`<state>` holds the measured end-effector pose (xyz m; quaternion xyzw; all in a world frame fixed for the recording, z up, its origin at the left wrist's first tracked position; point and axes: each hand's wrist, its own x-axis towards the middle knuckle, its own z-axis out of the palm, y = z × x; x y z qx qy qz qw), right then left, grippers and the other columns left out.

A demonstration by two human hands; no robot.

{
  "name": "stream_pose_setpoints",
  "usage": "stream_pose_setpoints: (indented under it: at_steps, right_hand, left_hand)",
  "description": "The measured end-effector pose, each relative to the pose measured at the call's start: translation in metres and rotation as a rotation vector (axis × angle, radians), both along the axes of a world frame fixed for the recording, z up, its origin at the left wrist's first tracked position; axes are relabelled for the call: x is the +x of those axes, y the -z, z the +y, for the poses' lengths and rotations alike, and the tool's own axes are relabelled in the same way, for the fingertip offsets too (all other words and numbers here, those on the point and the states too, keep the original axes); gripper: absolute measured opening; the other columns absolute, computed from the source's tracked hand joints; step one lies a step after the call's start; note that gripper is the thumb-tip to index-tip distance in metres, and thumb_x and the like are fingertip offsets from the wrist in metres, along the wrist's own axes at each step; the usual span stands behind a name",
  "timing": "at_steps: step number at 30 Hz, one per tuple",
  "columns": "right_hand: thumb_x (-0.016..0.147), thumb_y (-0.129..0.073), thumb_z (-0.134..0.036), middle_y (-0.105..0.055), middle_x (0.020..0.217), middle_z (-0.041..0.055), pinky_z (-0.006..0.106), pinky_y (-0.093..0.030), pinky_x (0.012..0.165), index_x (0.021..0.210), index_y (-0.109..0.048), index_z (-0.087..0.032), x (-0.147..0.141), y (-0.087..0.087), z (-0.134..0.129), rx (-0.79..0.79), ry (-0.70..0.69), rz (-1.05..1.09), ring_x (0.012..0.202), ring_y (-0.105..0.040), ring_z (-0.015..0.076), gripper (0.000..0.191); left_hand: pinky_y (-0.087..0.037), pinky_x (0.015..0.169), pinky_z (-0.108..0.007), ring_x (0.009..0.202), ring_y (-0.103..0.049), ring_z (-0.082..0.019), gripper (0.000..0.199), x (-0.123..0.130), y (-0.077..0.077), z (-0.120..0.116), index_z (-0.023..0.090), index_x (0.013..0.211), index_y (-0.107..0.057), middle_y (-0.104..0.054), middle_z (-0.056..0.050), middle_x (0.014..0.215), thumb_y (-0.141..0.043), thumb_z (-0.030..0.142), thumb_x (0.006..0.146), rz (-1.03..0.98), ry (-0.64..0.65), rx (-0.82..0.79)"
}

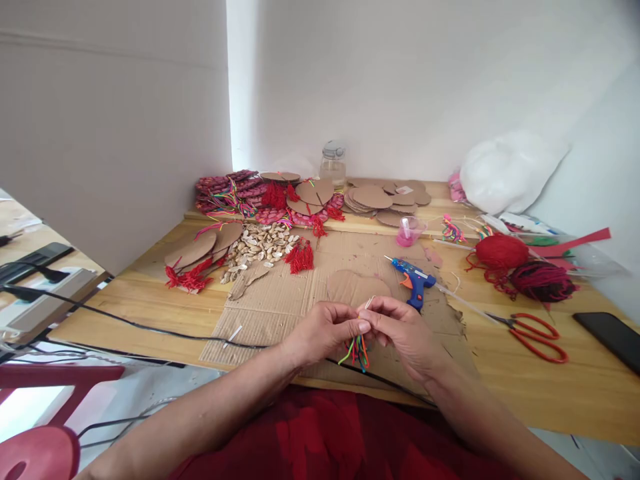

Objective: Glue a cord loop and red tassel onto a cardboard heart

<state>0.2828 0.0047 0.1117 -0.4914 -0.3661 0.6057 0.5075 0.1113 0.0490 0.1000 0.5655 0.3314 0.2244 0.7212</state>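
Multicolored cord bundle (358, 352) is located at the front edge of the work area, directly below the joined fingertips of both hands. Its loose ends, including green, blue and orange strands, hang downward and spread slightly. A pale string loop (370, 302) projects above the fingers.

Grip state: the left hand (325, 328) pinches the upper end of the bundle between thumb and fingers. The right hand (399, 327) closes on the same point with a narrow thumb-and-finger pinch. The fingertips of the two hands touch; the exact part of the bundle under each finger is hidden.

Base: a corrugated cardboard sheet (295, 293) lies on the wooden table (500, 393) beneath the hands. A cut cardboard piece (345, 283) rests on the sheet just beyond the fingers. A black cable (170, 335) crosses the sheet's near side.

Right side: a blue glue gun (416, 277) lies near the right hand. Orange-handled scissors (540, 337) lie farther right, with a red yarn ball (501, 253) and a dark red yarn ball (543, 280) behind them.

Left side: peanut shells (263, 247) are heaped beside a red tassel (300, 257).

Rear: cardboard discs (370, 197) are stacked right of a lidded jar (333, 167).
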Motion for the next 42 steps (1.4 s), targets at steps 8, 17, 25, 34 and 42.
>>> stream_pose_setpoints:
  at_steps: [8, 17, 25, 34, 42]
  right_hand:
    - [0.070, -0.086, -0.037, -0.061, 0.057, -0.0030, 0.020, -0.031, 0.047, 0.071, -0.064, -0.018, 0.006, 0.004, 0.005, -0.097, -0.008, 0.109, 0.049, -0.055, 0.0093, 0.029]
    - [0.081, -0.079, -0.046, -0.064, 0.066, -0.0012, 0.020, -0.032, 0.046, 0.086, -0.069, -0.017, 0.002, 0.005, 0.009, -0.054, -0.010, 0.093, 0.055, -0.057, 0.0097, 0.031]
    - [0.078, -0.080, -0.052, -0.052, 0.059, -0.0046, 0.021, -0.031, 0.046, 0.069, -0.058, -0.018, 0.002, 0.016, 0.004, -0.088, 0.053, 0.088, 0.050, -0.043, 0.0070, 0.042]
    - [0.080, -0.076, -0.058, -0.052, 0.062, -0.0037, 0.023, -0.030, 0.051, 0.071, -0.059, -0.017, -0.018, 0.008, 0.007, -0.074, -0.066, 0.066, 0.053, -0.044, 0.0082, 0.045]
    - [0.086, -0.075, -0.049, -0.053, 0.068, -0.0023, 0.025, -0.035, 0.059, 0.078, -0.065, -0.016, -0.034, -0.006, 0.003, 0.057, -0.273, -0.028, 0.060, -0.047, 0.0090, 0.035]
  left_hand:
    - [-0.032, 0.053, -0.020, 0.061, -0.055, -0.010, 0.047, 0.007, 0.003, 0.013, 0.014, 0.089, -0.076, -0.075, -0.007, 0.085, -0.071, 0.060, 0.082, -0.067, 0.144, -0.007]
    - [-0.033, 0.054, -0.020, 0.060, -0.060, -0.011, 0.044, -0.001, 0.000, 0.033, 0.010, 0.086, -0.076, -0.074, -0.008, 0.075, -0.077, 0.054, 0.080, -0.190, 0.167, -0.098]
    - [-0.035, 0.048, -0.016, 0.057, -0.058, -0.008, 0.051, -0.006, 0.014, 0.076, 0.013, 0.083, -0.071, -0.072, -0.004, 0.074, -0.084, 0.060, 0.068, -0.361, -0.160, -0.115]
    - [-0.037, 0.049, -0.017, 0.054, -0.056, -0.008, 0.054, 0.000, 0.030, 0.074, 0.011, 0.087, -0.071, -0.070, -0.005, 0.072, -0.079, 0.063, 0.074, -0.351, -0.251, -0.055]
    - [-0.035, 0.048, -0.018, 0.050, -0.051, -0.007, 0.056, 0.003, 0.027, 0.071, 0.011, 0.087, -0.072, -0.068, -0.003, 0.069, -0.079, 0.065, 0.071, -0.332, -0.307, -0.024]
